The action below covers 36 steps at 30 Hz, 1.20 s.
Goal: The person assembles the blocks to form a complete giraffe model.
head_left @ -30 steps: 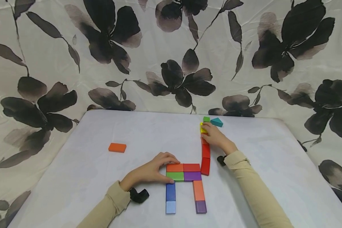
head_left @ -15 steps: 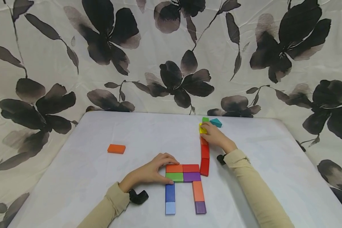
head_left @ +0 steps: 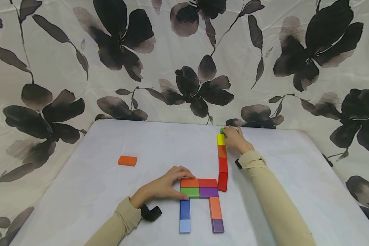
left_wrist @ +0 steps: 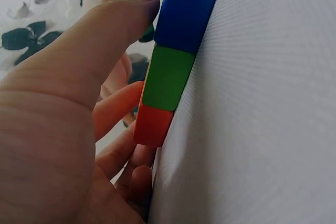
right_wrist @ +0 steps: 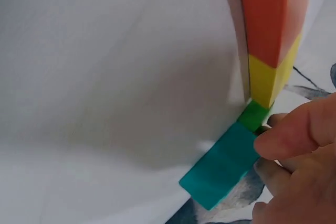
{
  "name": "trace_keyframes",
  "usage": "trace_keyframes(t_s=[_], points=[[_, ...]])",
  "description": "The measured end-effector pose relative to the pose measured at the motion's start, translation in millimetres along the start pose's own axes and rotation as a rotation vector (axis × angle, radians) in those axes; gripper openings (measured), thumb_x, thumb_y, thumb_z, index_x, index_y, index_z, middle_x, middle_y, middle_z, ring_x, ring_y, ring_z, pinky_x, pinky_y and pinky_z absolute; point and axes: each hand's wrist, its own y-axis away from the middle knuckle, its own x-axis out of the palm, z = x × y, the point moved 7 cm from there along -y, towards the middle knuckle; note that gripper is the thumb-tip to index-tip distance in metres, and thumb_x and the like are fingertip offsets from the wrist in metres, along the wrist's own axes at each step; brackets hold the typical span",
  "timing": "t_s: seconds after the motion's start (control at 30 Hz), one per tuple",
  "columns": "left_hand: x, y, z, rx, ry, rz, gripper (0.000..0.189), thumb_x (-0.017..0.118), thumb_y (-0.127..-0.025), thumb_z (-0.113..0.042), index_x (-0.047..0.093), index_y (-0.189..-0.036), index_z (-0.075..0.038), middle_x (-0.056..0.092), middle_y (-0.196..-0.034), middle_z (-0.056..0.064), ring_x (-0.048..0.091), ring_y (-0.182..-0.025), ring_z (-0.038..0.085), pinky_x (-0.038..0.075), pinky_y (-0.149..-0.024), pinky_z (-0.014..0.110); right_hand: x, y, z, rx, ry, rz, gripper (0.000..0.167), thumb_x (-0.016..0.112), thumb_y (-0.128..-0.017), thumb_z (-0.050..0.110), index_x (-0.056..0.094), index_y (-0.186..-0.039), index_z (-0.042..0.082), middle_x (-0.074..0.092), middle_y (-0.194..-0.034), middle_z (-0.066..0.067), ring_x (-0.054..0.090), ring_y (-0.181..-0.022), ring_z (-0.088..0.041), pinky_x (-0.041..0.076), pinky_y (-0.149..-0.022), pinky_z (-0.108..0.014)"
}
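My left hand [head_left: 166, 183] spans the left end of the block body, fingers at the far edge of an orange block [head_left: 189, 183] and thumb by the near edge of a green block [head_left: 190, 193], holding the pair. In the left wrist view the thumb lies beside a blue block [left_wrist: 189, 11]. At the far end of a block column my right hand [head_left: 235, 139] pinches a teal triangular block [right_wrist: 220, 166], mostly hidden by the hand in the head view. It meets a small green block [right_wrist: 253, 115], whose other side adjoins a yellow block [right_wrist: 262, 80].
Below the yellow, an orange block [head_left: 222, 151] and two red blocks [head_left: 222, 165] run down to the body. A red [head_left: 207, 183] and a purple block [head_left: 208, 193] form its right half. Two block legs extend nearer. A loose orange block [head_left: 127, 160] lies left on the white table [head_left: 92, 191].
My right hand has left the yellow block and moved farther back, onto the teal triangular block beside the small green one. My left hand stays on the block body.
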Motion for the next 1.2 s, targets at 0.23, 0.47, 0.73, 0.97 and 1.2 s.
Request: trace_keyframes(t_s=[0.23, 0.47, 0.73, 0.97, 1.2], points=[[0.7, 0.0, 0.1, 0.015, -0.020, 0.002, 0.059, 0.081, -0.081, -0.041, 0.057, -0.134, -0.035, 0.043, -0.135, -0.016, 0.033, -0.129, 0.011, 0.032, -0.109, 0.048, 5.8, -3.4, 4.5, 0.014, -0.016, 0.068, 0.062, 0.038, -0.087, -0.003, 0.036, -0.148, -0.006, 0.026, -0.158, -0.022, 0.021, -0.147, -0.036, -0.008, -0.114, -0.061], [1.1, 1.3, 0.4, 0.007, -0.019, 0.003, 0.059, 0.081, -0.081, -0.041, 0.057, -0.134, -0.035, 0.043, -0.134, -0.016, 0.034, -0.129, 0.011, 0.032, -0.109, 0.047, 6.2, -0.6, 7.7, 0.004, -0.015, 0.057, 0.062, 0.041, -0.086, -0.002, 0.038, -0.148, -0.005, 0.030, -0.157, -0.021, 0.024, -0.146, -0.037, -0.011, -0.113, -0.061], [0.9, 2.1, 2.1, 0.007, -0.023, -0.004, 0.059, 0.082, -0.080, -0.041, 0.057, -0.133, -0.036, 0.044, -0.135, -0.016, 0.034, -0.129, 0.011, 0.032, -0.109, 0.049, 9.6, 2.6, 11.2, -0.027, -0.010, 0.057, 0.064, 0.043, -0.085, -0.003, 0.038, -0.148, -0.004, 0.030, -0.157, -0.021, 0.023, -0.147, -0.036, -0.012, -0.112, -0.062], [-0.3, 1.9, 0.6, 0.015, -0.025, -0.004, 0.059, 0.082, -0.080, -0.041, 0.057, -0.133, -0.034, 0.044, -0.135, -0.016, 0.034, -0.129, 0.011, 0.032, -0.108, 0.048, 9.6, 2.6, 11.4, -0.028, -0.012, 0.046, 0.063, 0.044, -0.085, -0.002, 0.040, -0.148, -0.004, 0.030, -0.156, -0.021, 0.025, -0.146, -0.036, -0.011, -0.112, -0.063], [-0.8, 1.5, -1.4, 0.017, -0.021, -0.001, 0.059, 0.082, -0.081, -0.040, 0.058, -0.134, -0.033, 0.044, -0.134, -0.015, 0.034, -0.129, 0.012, 0.032, -0.109, 0.048, 8.6, 3.7, 13.2, -0.028, -0.013, 0.038, 0.063, 0.046, -0.086, -0.001, 0.039, -0.148, -0.004, 0.030, -0.156, -0.022, 0.025, -0.145, -0.036, -0.011, -0.113, -0.062]])
